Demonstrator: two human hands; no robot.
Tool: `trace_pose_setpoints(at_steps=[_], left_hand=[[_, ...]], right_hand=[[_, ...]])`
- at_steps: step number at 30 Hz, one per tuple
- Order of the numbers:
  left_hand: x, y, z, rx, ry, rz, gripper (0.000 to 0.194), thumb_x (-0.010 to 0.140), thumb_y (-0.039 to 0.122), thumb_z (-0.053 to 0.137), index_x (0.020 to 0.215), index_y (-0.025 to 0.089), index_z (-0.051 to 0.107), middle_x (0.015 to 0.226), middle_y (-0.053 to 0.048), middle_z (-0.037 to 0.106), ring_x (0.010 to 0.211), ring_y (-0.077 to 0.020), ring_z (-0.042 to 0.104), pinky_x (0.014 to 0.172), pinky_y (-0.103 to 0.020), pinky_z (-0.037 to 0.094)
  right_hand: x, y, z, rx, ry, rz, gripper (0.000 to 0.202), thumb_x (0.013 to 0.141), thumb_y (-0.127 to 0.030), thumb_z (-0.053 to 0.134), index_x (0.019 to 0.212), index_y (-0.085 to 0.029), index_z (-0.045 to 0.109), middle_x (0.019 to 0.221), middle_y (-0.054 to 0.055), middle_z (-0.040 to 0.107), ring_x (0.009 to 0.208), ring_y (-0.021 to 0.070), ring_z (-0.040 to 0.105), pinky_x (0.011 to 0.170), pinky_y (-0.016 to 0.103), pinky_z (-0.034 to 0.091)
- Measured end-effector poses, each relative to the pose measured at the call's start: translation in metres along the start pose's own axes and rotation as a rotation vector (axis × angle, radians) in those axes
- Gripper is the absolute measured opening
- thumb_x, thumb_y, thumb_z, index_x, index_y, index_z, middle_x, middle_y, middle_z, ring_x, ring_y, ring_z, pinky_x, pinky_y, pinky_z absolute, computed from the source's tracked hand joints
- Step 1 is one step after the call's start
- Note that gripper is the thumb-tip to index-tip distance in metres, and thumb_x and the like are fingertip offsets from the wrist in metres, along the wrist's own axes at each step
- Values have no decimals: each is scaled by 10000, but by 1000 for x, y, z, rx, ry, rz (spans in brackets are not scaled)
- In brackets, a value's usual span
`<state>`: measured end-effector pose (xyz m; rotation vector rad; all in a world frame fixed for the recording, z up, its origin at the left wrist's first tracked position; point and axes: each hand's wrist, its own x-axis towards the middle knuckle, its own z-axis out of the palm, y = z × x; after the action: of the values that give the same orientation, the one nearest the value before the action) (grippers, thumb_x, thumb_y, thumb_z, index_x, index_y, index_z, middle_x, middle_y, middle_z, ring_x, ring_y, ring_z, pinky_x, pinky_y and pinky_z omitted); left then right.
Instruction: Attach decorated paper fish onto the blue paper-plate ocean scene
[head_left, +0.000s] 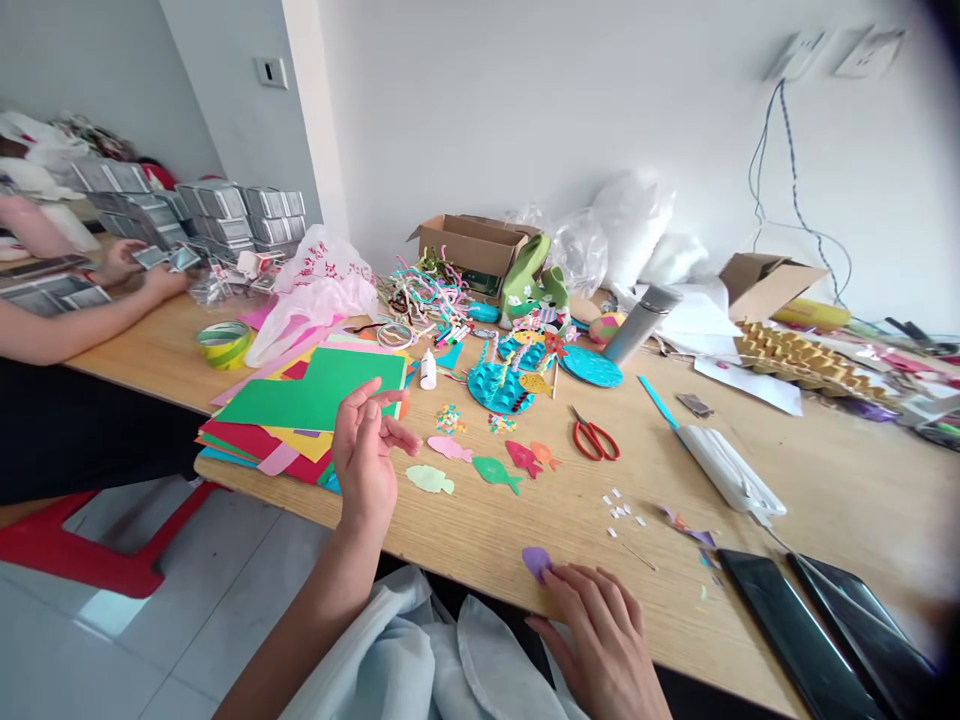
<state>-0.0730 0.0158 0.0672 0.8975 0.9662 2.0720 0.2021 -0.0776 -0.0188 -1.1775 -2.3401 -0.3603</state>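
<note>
My left hand (367, 455) is raised over the table's front edge, fingers loosely bent and apart, with nothing visible in it. Low in the view, my right hand (600, 625) rests at the edge with its fingertips on a purple paper cutout (536, 562); part of the cutout is hidden under the fingers. Between and beyond the hands lie paper fish: pale green (430, 479), pink (450, 448), green (496, 474), red (523, 458) and orange (544, 456). Red-handled scissors (595, 438) lie behind them, blades slightly apart. Small white paper bits (621, 510) are scattered to the right.
Coloured paper sheets (300, 400), yellow tape (225, 344) and a white glue bottle (428, 370) are left of centre. Behind stand a decorated blue plate (501, 388) and grey cylinder (643, 325). A white power strip (731, 470) and dark phones (795, 630) lie right. Another person's hands (161, 280) work far left.
</note>
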Motion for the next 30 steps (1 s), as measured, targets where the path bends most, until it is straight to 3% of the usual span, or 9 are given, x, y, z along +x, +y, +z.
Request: trace_pose_setpoints(at_steps=[5, 11, 14, 18, 23, 26, 30], left_hand=[[0, -2, -2, -3, 4, -12, 334, 868, 414, 543, 1118, 192, 533, 966, -62, 668, 477, -94, 592, 430, -225, 482], [2, -12, -4, -8, 16, -29, 313, 866, 396, 556, 1106, 195, 547, 956, -53, 659, 483, -89, 600, 433, -210, 479], [4, -17, -1, 4, 4, -38, 313, 861, 392, 563, 1105, 196, 553, 956, -50, 657, 469, -84, 588, 411, -204, 467], [15, -23, 7, 25, -28, -80, 315, 837, 396, 584, 1072, 187, 565, 946, -55, 661, 466, -89, 584, 400, -212, 476], [41, -39, 26, 108, -149, -156, 297, 779, 411, 635, 961, 178, 599, 918, -63, 678, 567, -117, 623, 445, -220, 510], [59, -55, 43, 172, -232, -157, 213, 774, 335, 634, 907, 171, 613, 874, -59, 688, 646, -121, 636, 563, -236, 531], [78, -78, 71, 307, -290, -118, 113, 774, 228, 615, 868, 164, 618, 891, -70, 692, 849, -172, 657, 731, -287, 526]], right_hand=[[-4, -3, 4, 50, 94, -61, 230, 827, -167, 604, 1047, -221, 640, 941, 37, 717, 877, 214, 651, 854, 386, 460], [-7, 2, 2, 116, 129, -153, 242, 851, -142, 532, 1032, -230, 666, 873, 24, 725, 837, 193, 665, 830, 360, 495], [8, 2, -8, 207, 132, -83, 219, 826, -135, 572, 1001, -225, 668, 843, 31, 710, 824, 199, 652, 766, 350, 511], [44, 13, -20, 380, 104, 121, 146, 843, -153, 572, 915, -243, 661, 875, 53, 678, 832, 214, 615, 708, 366, 501], [111, 53, -23, 492, 81, 279, 92, 834, -326, 621, 853, -271, 693, 898, 53, 669, 882, 234, 599, 765, 406, 480], [161, 78, -25, 536, 51, 343, 173, 805, -417, 634, 778, -262, 707, 828, 29, 680, 833, 222, 604, 772, 404, 461], [222, 98, -26, 659, 15, 430, 258, 738, -469, 672, 747, -215, 716, 720, 20, 686, 673, 181, 587, 649, 340, 448]])
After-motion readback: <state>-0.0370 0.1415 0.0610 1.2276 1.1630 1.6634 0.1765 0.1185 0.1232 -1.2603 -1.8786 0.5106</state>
